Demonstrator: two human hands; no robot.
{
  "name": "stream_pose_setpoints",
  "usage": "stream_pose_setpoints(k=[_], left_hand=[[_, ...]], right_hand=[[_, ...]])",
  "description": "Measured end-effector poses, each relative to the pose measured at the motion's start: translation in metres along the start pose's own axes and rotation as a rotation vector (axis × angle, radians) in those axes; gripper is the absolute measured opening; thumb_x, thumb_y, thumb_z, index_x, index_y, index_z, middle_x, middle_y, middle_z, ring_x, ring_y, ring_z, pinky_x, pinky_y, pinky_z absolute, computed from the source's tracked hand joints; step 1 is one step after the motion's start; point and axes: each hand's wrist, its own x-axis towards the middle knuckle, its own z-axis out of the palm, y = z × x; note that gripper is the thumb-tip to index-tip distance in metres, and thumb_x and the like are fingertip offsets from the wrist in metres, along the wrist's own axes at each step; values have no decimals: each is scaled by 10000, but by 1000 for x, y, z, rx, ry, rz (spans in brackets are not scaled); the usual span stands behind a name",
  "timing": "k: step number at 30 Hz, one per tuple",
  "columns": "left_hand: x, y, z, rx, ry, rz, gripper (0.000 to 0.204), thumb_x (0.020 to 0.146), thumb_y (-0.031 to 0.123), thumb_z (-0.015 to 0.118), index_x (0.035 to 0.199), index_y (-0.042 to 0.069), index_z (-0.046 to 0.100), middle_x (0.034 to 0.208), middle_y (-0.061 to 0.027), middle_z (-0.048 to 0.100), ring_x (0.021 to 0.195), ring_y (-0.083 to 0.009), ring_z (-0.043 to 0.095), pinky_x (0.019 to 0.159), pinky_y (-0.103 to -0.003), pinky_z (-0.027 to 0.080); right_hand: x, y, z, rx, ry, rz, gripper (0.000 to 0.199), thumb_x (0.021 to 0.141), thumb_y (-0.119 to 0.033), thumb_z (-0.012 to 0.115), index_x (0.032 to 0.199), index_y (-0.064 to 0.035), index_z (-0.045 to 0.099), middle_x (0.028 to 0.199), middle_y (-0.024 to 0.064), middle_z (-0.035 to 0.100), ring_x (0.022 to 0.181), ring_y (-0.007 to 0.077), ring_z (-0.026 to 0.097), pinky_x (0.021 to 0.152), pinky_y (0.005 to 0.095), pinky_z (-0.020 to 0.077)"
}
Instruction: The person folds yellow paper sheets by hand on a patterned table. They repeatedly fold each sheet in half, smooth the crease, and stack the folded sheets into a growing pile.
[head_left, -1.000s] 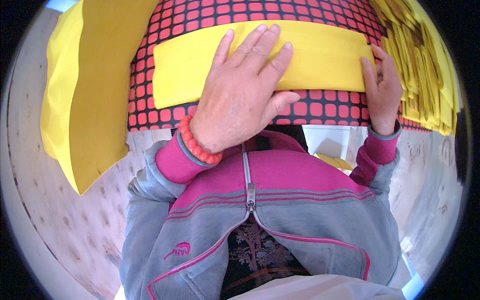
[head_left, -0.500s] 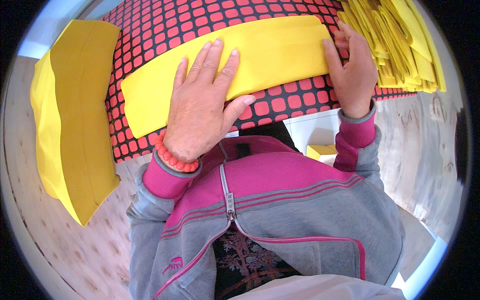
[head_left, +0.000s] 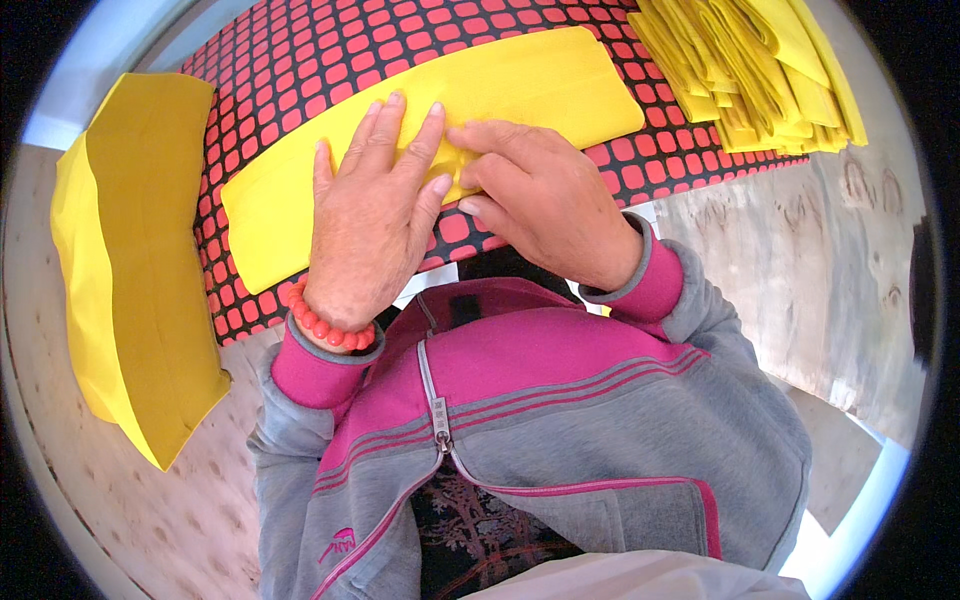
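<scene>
A folded strip of yellow cloth (head_left: 545, 90) lies lengthwise over a red-and-black checked surface (head_left: 270, 75). My left hand (head_left: 370, 200), with a red bead bracelet at the wrist, rests flat on the strip with its fingers spread. Close beside it, my right hand (head_left: 545, 190) has its fingers curled at the near edge of the strip. The cloth puckers a little between its thumb and fingertips, which pinch it there.
Another yellow cloth piece (head_left: 160, 270) hangs over the left side and down onto pale wooden boards (head_left: 95, 500). A stack of folded yellow cloths (head_left: 755, 75) lies at the far right. More pale wood (head_left: 800, 240) shows on the right.
My right hand has moved left from the strip's right end to its near edge beside my left hand, and its fingers have closed. My left hand stays flat on the cloth.
</scene>
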Motion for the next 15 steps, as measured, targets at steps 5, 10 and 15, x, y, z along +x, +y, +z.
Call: stream_pose_setpoints(k=[5, 10, 15], left_hand=[[1, 2, -2, 34, -30, -18, 515, 983, 333, 575, 1465, 164, 512, 1518, -197, 430, 1414, -359, 416, 1093, -670, 310], [2, 3, -4, 31, -61, -34, 526, 991, 334, 568, 1487, 174, 491, 1561, -188, 386, 1431, -369, 396, 1094, -681, 298], [2, 4, -5, 32, -71, -43, 537, 994, 340, 569, 1499, 182, 480, 1577, -185, 370, 1435, -375, 392, 1089, -684, 296]], right_hand=[[-5, 3, -12, -40, 9, 168, 339, 783, -183, 757, 1059, -28, 638, 1133, 148, 668, 1039, 335, 650, 891, 423, 530], [-12, 15, -34, -304, 82, 145, 341, 771, -262, 793, 1002, -43, 672, 1149, 151, 671, 1053, 334, 654, 869, 395, 538], [-26, 18, -48, -230, 45, 259, 330, 779, -260, 790, 989, -36, 667, 1125, 141, 677, 1033, 330, 649, 855, 409, 530]])
